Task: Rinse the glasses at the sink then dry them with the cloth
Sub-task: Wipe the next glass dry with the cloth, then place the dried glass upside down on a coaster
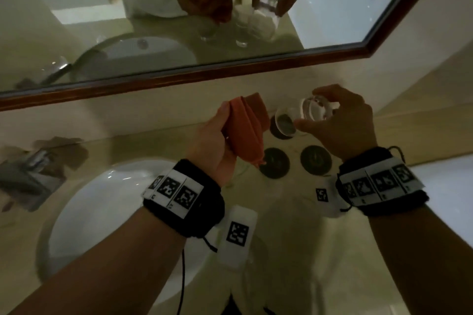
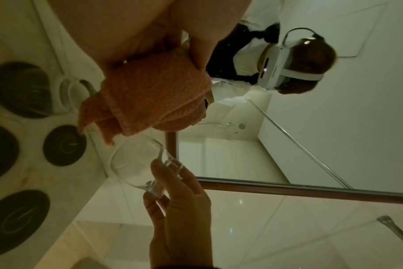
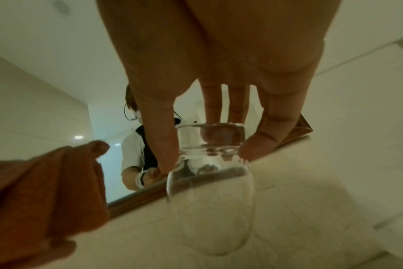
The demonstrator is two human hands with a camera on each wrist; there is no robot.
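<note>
Counter: dark coasters | left hand grips cloth | right hand pinches glass

Clear smooth glass, nubby orange terry cloth, glossy white ceramic sink, polished wood-framed mirror

The head camera looks down from above at both hands, the sink and the mirror. Each wrist camera sits very close behind its own hand, looking up along the fingers. All three views share one spot — the cloth beside the glass — and the mirror.
</note>
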